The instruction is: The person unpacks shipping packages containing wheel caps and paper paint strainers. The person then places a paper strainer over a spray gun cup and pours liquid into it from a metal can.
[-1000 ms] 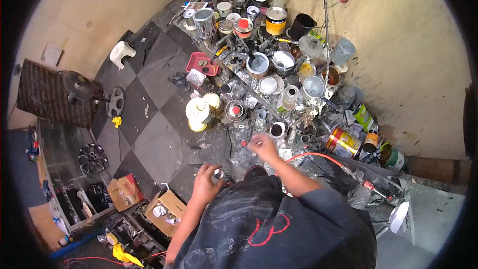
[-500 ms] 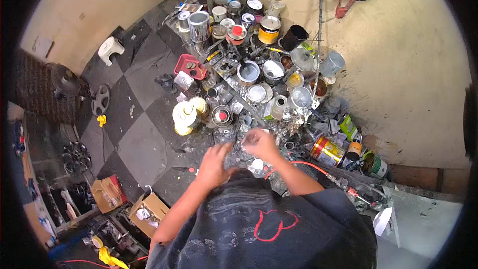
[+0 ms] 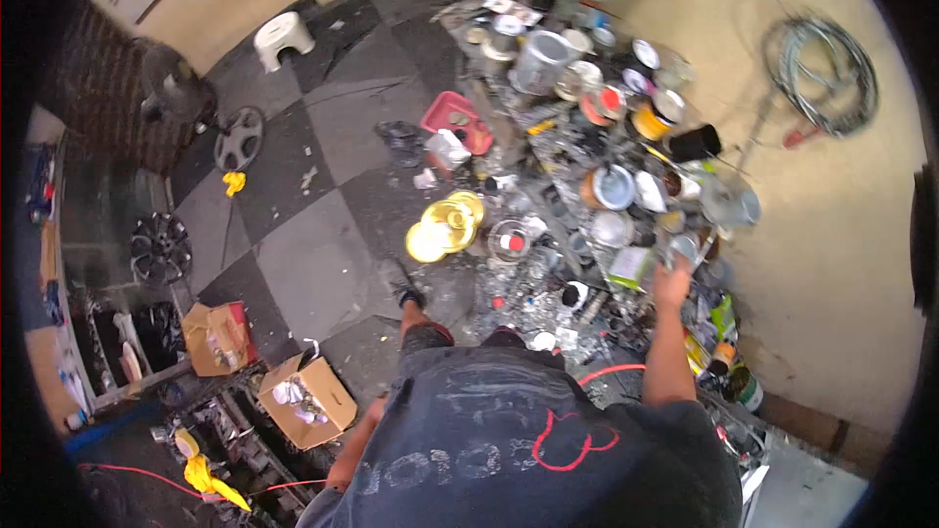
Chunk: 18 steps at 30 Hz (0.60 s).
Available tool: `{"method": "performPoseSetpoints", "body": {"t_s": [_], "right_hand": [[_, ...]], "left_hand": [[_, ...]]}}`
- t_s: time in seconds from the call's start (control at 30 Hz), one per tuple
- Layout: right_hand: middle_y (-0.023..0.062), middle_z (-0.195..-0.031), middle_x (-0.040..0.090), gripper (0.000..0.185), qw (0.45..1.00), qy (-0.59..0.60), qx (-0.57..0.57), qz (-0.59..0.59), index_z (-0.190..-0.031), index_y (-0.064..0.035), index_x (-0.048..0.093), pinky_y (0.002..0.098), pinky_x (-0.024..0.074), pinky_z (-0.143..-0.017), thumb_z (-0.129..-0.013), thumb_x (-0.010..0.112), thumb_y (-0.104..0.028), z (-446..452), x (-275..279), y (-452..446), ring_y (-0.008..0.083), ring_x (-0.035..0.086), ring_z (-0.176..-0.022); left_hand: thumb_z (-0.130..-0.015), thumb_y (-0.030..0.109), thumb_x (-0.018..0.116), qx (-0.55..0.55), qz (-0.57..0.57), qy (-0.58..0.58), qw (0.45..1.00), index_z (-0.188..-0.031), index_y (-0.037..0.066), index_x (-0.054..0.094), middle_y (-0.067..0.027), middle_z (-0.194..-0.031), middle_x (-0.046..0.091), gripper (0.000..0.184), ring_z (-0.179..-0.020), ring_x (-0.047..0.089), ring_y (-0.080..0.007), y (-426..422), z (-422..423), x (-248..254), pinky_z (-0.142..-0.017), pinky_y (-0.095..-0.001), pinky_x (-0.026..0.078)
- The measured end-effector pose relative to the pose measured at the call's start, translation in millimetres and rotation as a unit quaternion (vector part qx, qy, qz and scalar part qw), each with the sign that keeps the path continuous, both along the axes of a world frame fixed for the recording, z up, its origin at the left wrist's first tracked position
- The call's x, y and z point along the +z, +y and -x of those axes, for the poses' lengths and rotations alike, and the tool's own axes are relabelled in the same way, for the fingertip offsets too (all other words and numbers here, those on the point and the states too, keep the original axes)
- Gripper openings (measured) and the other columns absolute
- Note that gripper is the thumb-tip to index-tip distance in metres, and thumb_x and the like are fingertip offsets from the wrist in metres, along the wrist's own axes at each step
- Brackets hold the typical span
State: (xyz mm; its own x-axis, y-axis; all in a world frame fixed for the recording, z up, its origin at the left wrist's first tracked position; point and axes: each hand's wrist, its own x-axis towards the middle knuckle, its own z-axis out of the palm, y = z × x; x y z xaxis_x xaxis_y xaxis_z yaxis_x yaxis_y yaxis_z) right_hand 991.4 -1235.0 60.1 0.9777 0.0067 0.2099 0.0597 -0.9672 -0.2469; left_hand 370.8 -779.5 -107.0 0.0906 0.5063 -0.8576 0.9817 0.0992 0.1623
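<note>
My right hand (image 3: 671, 286) is stretched out to the right side of the cluttered pile. It is at the near edge of a clear plastic cup (image 3: 685, 248), and blur hides whether its fingers grip the cup. Beside it on the left stands a jar with a green and white label (image 3: 629, 268). My left hand (image 3: 375, 413) hangs low by my left side, partly covered by the dark shirt, so its fingers cannot be made out. Farther in are an open can of grey paint (image 3: 613, 187) and a whitish tub (image 3: 612, 229).
Yellow-rimmed lids and tins (image 3: 448, 226) and a red-capped can (image 3: 510, 242) stand left of the pile. Behind are a red tray (image 3: 458, 121) and a white stool (image 3: 284, 40). Cardboard boxes (image 3: 308, 399) sit lower left. A coiled hose (image 3: 824, 76) hangs on the wall.
My hands were close together in front of me. The right has gone forward and right to the cups; the left has dropped to my side. The view has swung left.
</note>
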Motion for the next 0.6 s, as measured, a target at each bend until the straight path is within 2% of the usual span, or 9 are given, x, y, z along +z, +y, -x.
{"method": "performPoseSetpoints", "body": {"t_s": [0.1,0.23,0.27,0.33,0.37,0.4,0.43,0.5,0.6], "right_hand": [[0.0231,-0.13,0.059,0.054,1.0,-0.002,0.012,0.015,-0.128,-0.0029,0.062,0.0466,0.0491,-0.098,-0.078,0.078,-0.016,15,-2,59,0.0409,0.061,-0.113],[0.0198,-0.108,0.07,0.044,0.973,0.181,0.118,-0.085,-0.119,0.0011,0.067,0.0414,0.0532,-0.088,-0.08,0.077,-0.017,41,-35,196,0.0326,0.069,-0.099],[0.0173,-0.103,0.072,0.04,0.936,0.269,0.107,-0.199,-0.114,0.0027,0.069,0.0371,0.0544,-0.084,-0.082,0.078,-0.019,48,-79,217,0.0259,0.07,-0.091],[0.0142,-0.102,0.075,0.037,0.886,0.386,0.15,-0.21,-0.115,0.0026,0.069,0.0329,0.0545,-0.081,-0.086,0.078,-0.019,77,-82,292,0.0186,0.07,-0.092],[0.0137,-0.104,0.075,0.038,0.824,0.488,0.136,-0.254,-0.115,0.0019,0.069,0.0344,0.0536,-0.085,-0.087,0.076,-0.023,88,-102,311,0.0195,0.069,-0.097],[0.0146,-0.106,0.074,0.038,0.822,0.499,0.166,-0.22,-0.116,0.0001,0.069,0.0376,0.0517,-0.089,-0.091,0.071,-0.028,107,-96,343,0.0202,0.067,-0.104],[0.016,-0.108,0.073,0.037,0.777,0.489,0.383,-0.099,-0.117,-0.0023,0.07,0.0398,0.0494,-0.093,-0.094,0.067,-0.031,104,-117,360,0.0215,0.065,-0.11],[0.0188,-0.11,0.073,0.035,0.779,0.504,0.373,-0.001,-0.115,-0.0045,0.072,0.0414,0.0497,-0.092,-0.095,0.065,-0.032,121,-141,391,0.0274,0.067,-0.106],[0.0212,-0.107,0.073,0.035,0.759,0.584,0.265,-0.108,-0.113,-0.005,0.074,0.0403,0.051,-0.088,-0.096,0.063,-0.034,110,-130,433,0.0321,0.068,-0.099]], "left_hand": [[-0.094,0.048,0.061,-0.001,0.086,0.007,0.996,-0.118,-0.003,0.069,-0.0258,-0.114,0.071,0.057,-0.11,0.069,-0.0367,55,-2,38,-0.092,-0.0426,0.052],[-0.093,0.047,0.062,-0.067,0.135,-0.064,0.987,-0.116,-0.003,0.07,-0.0257,-0.112,0.072,0.056,-0.108,0.069,-0.0356,150,-41,73,-0.091,-0.0421,0.053],[-0.093,0.047,0.062,-0.089,0.139,-0.084,0.983,-0.116,-0.003,0.07,-0.0256,-0.111,0.072,0.055,-0.108,0.07,-0.0353,175,-56,80,-0.091,-0.042,0.053],[-0.093,0.046,0.062,-0.123,0.147,-0.119,0.974,-0.115,-0.003,0.07,-0.0255,-0.11,0.072,0.054,-0.107,0.07,-0.0348,219,-81,88,-0.09,-0.0418,0.053],[-0.093,0.046,0.062,-0.133,0.146,-0.131,0.972,-0.115,-0.003,0.07,-0.0255,-0.109,0.073,0.054,-0.106,0.07,-0.0345,238,-96,92,-0.09,-0.0417,0.053],[-0.093,0.045,0.063,-0.142,0.143,-0.139,0.97,-0.115,-0.003,0.071,-0.0254,-0.109,0.073,0.054,-0.106,0.07,-0.0342,255,-109,99,-0.09,-0.0415,0.053],[-0.093,0.045,0.063,-0.151,0.144,-0.147,0.967,-0.114,-0.003,0.071,-0.0254,-0.108,0.073,0.053,-0.105,0.071,-0.0339,271,-121,102,-0.089,-0.0414,0.053],[-0.093,0.044,0.063,-0.174,0.143,-0.16,0.961,-0.113,-0.003,0.071,-0.0253,-0.107,0.073,0.052,-0.104,0.071,-0.0334,302,-143,108,-0.089,-0.0412,0.054],[-0.093,0.043,0.064,-0.233,0.147,-0.161,0.948,-0.112,-0.003,0.071,-0.0252,-0.105,0.074,0.051,-0.103,0.072,-0.0326,346,-174,103,-0.088,-0.0408,0.054]]}}
